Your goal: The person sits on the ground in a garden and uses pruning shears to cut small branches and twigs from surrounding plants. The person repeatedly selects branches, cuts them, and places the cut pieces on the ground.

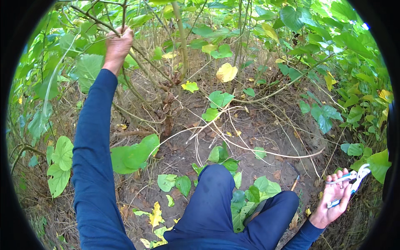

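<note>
My left hand (119,44) is raised at the upper left, its fingers closed around a thin woody branch (99,21) of a leafy shrub. Below and to the right of that hand, several stems meet at the shrub's knobbly base (167,97). Low on the right, my right hand (333,197) lies palm up. Across it rest pruning shears (359,181) with white and blue handles, the blades pointing up and to the right. The thumb and fingers hold the handles, and the blades are away from any stem.
Pale cut or dry stems (237,142) lie across the bare soil in front of my knees. On the ground to the right is a sickle-like tool (295,179) with a wooden handle. Large green leaves (134,154) and a long arching branch (281,89) surround the spot.
</note>
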Demonstrator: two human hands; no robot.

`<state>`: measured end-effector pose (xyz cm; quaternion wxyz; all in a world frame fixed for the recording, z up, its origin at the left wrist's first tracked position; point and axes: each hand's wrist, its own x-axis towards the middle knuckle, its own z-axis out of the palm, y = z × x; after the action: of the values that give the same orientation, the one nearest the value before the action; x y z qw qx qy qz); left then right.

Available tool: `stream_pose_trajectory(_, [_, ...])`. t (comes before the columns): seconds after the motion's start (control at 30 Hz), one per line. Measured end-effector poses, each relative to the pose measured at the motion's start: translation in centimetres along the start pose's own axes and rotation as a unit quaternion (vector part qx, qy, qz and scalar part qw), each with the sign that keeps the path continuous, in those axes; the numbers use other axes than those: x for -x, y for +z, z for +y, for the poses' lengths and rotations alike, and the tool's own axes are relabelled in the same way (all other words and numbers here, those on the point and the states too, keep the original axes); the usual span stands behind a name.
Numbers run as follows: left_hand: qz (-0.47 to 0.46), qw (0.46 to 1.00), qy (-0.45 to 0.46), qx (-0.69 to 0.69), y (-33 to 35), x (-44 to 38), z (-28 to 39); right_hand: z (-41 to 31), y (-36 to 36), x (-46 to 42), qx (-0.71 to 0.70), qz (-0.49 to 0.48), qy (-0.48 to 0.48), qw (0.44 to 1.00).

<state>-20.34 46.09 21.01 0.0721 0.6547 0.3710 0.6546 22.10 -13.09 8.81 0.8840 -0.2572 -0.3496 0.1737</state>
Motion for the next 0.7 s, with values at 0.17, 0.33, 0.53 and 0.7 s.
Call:
stream_pose_trajectory(0.17, [0.002,0.999,0.045,-0.014,-0.2,1.3,1.2,6.2,5.6,1.8,0.221,-0.071,0.171,0.957])
stream_pose_trajectory(0.33, [0.002,0.998,0.067,-0.005,0.3,1.2,1.1,15.3,11.0,0.7,0.214,-0.165,0.325,0.906])
stream_pose_trajectory(0.53, [0.008,0.994,0.110,0.014,0.7,1.1,0.7,27.7,15.8,-4.4,0.284,-0.312,0.353,0.835])
stream_pose_trajectory(0.7, [0.011,0.988,0.155,0.016,0.5,0.8,0.0,37.5,19.1,-9.6,0.509,-0.378,0.291,0.717])
